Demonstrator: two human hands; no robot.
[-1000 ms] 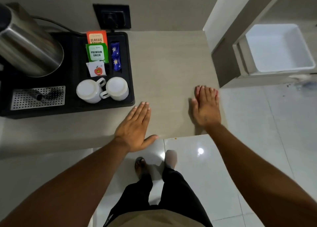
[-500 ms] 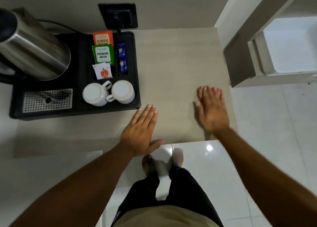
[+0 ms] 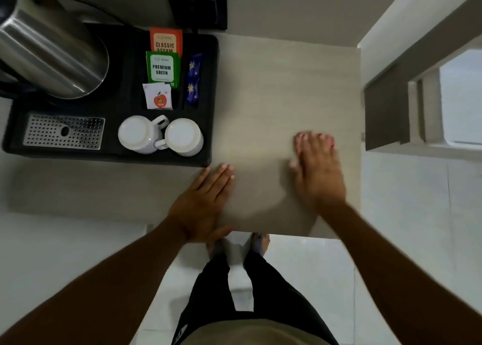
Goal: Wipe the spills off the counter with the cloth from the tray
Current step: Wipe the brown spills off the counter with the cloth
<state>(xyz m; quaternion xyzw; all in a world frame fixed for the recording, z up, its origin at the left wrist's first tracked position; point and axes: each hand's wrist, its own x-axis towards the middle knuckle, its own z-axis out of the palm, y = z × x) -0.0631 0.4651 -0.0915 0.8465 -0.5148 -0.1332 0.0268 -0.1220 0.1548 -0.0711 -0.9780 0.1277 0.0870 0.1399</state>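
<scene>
Both hands lie flat, fingers released, holding nothing: left hand (image 3: 202, 205) at the desk's (image 3: 273, 84) front edge, right hand (image 3: 317, 171) near its right edge. No cloth shows on the tray (image 3: 125, 157); best to find it before wiping.

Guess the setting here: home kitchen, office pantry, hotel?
Likely a hotel room tea station: a black tray holds a steel kettle, tea sachets and two upturned white cups on a small counter.

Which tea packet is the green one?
The middle packet, printed PREMIUM GREEN. It lies in the tray between the orange Classic Assam packet behind it and the white apple packet in front.
</scene>
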